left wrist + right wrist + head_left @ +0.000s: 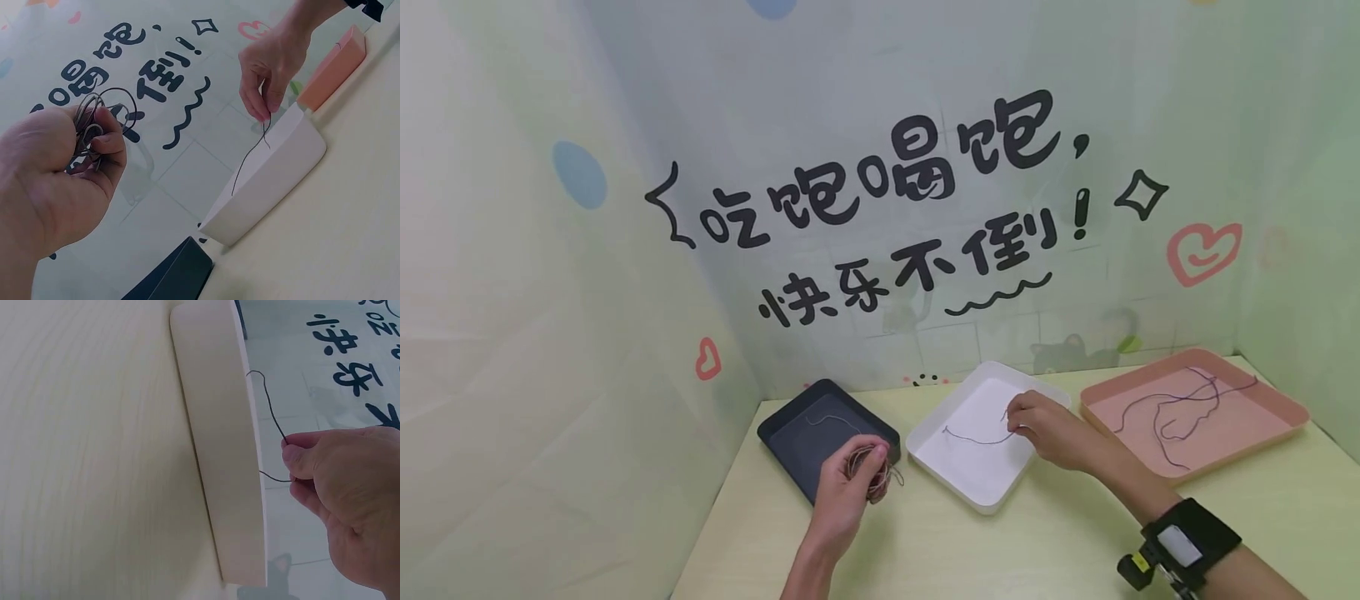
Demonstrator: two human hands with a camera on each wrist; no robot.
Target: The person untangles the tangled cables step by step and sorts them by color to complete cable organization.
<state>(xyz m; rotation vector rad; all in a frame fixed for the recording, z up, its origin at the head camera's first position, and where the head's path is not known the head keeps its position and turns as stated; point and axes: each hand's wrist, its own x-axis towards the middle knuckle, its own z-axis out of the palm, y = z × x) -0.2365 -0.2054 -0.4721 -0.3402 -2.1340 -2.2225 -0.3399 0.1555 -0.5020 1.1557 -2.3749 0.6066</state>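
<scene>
My left hand (842, 492) grips a loose bundle of thin cords (94, 128), its loops poking out between thumb and fingers, beside the near right corner of the dark tray (805, 442). Over the white tray (973, 479), my right hand (1048, 429) pinches a thin dark cord (275, 412) between thumb and fingertips. One length of that cord trails down into the white tray, and a shorter end hangs below the fingers in the left wrist view.
A pale cord (831, 418) lies in the dark tray. To the right, a pink tray (1240, 408) holds purplish cords (1172, 400). All three trays stand in a row on the light wooden table (1037, 550), before a printed curtain (887, 67).
</scene>
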